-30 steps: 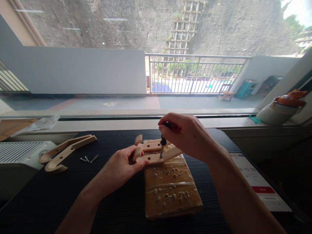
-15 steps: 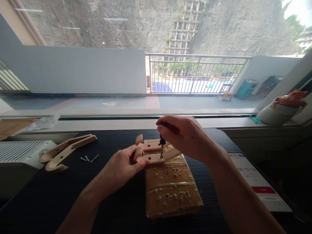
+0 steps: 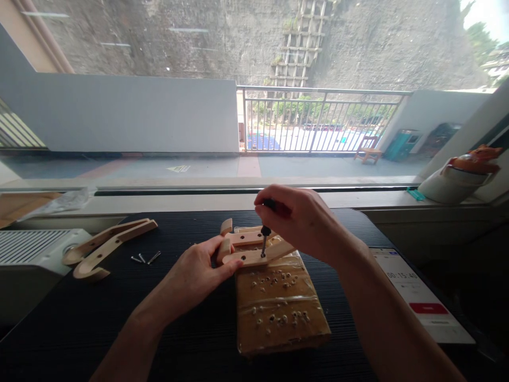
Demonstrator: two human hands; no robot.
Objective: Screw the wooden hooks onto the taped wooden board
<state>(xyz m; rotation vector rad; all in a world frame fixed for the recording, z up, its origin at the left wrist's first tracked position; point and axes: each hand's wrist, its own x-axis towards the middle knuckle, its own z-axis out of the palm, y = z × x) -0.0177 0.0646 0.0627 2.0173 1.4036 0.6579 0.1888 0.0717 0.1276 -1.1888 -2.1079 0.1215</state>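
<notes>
— What takes up the most room?
— A black ribbed table top (image 3: 99,318), running under the window. On its middle lies a brown tape-wrapped block pocked with small holes (image 3: 278,313), its long side pointing away from the person

— And at the sides?
— At the left edge there is a white appliance with a slotted top (image 3: 32,249). At the right edge is a flat screen showing a timer (image 3: 421,297), well apart from the block

— The hands?
— The left hand (image 3: 194,276) comes in from the lower left, thumb on top and fingers curled about the curved end of a pale wooden hook (image 3: 248,258), which lies on the far end of the block. The right hand (image 3: 306,223) is above it, fingers bunched tight about the handle of a small dark screwdriver (image 3: 264,239), which stands nearly upright

— Where does the tip sit?
— In a hole of that hook, along its straight arm. Whether a screw sits under the tip I cannot tell. A second wooden hook (image 3: 244,237) of the same kind lies just behind the first; whether they touch I cannot tell

— Anything smaller?
— At the left, two more pale wooden hooks (image 3: 107,246) lie side by side, their curved ends by the appliance, and just right of them three small metal screws (image 3: 145,259) lie loose on the table
</notes>
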